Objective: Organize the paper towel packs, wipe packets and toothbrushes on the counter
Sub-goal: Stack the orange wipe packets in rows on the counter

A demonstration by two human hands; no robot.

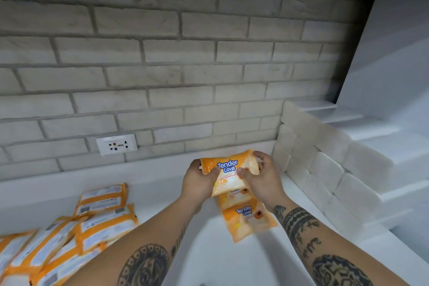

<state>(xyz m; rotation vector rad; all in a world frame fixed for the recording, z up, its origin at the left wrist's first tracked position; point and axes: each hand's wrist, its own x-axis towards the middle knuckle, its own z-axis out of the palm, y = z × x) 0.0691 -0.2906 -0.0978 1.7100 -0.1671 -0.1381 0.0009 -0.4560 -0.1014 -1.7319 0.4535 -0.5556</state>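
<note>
An orange and white "Tender Love" wipe packet [228,170] is held label up above the white counter [209,262], near the back right corner. My left hand [199,180] grips its left end and my right hand [262,175] grips its right end. Below it lie two more packets of the same kind, one [249,218] label up in a line toward me, the other [234,195] mostly hidden under the held one. Several wipe packets [69,239] lie in a loose pile, backs up, at the left front of the counter. No toothbrushes or paper towel packs are in view.
A grey brick wall [185,65] backs the counter, with a white power socket [116,144] low on it. A stepped brick ledge [325,158] and white stairs [383,134] close off the right side.
</note>
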